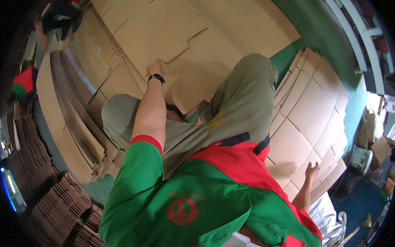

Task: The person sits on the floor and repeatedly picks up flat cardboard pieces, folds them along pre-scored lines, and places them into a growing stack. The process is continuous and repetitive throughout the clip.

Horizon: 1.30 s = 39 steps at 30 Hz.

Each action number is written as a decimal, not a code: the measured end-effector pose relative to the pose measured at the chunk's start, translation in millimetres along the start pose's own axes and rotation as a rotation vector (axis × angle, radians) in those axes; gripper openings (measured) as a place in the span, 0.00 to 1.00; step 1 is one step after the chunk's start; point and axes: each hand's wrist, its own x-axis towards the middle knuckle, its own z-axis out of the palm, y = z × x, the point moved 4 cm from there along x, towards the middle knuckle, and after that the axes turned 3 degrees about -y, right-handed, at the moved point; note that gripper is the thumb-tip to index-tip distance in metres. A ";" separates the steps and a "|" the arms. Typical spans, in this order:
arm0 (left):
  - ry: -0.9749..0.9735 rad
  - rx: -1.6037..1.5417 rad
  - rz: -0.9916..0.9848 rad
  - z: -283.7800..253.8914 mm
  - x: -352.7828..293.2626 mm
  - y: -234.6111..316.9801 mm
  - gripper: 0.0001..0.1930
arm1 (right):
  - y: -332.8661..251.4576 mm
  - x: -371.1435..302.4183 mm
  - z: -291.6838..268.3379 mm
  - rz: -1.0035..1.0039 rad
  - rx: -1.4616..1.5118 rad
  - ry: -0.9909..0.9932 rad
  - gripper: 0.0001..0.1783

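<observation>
A large brown cardboard sheet (242,28) with cut slots lies in front of me, beyond my bent knees. My left hand (155,68), with a black watch at the wrist, is closed at the near left edge of this sheet, beside a stepped cut line. My right hand (312,169) reaches out to the right, over a stack of creased cardboard blanks (297,120). Its fingers are slightly curled and apart, with nothing seen in them. Whether it touches the top blank I cannot tell.
More flat cardboard (65,123) is piled at my left. Several dark brown bundles of cardboard (57,215) stand at the lower left. Another person (61,15) is at the upper left. A white metal frame (355,35) rises at the right, above the green floor (316,28).
</observation>
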 end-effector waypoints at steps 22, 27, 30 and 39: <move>0.352 0.235 -0.063 -62.6 19.5 -3.5 0.26 | -634.0 -118.5 -221.7 -1.308 0.884 -0.174 0.20; 0.246 -1.030 -0.058 -48.8 -5.6 12.0 0.17 | -667.8 -156.3 -119.5 -1.202 0.929 -0.639 0.21; 0.027 -0.974 0.175 -46.5 -23.8 52.2 0.14 | -668.1 -151.9 -86.8 -1.010 0.877 -0.891 0.24; -0.306 -0.753 0.348 -51.0 -134.3 119.7 0.09 | -702.6 -110.3 -93.0 -0.498 1.588 -1.337 0.45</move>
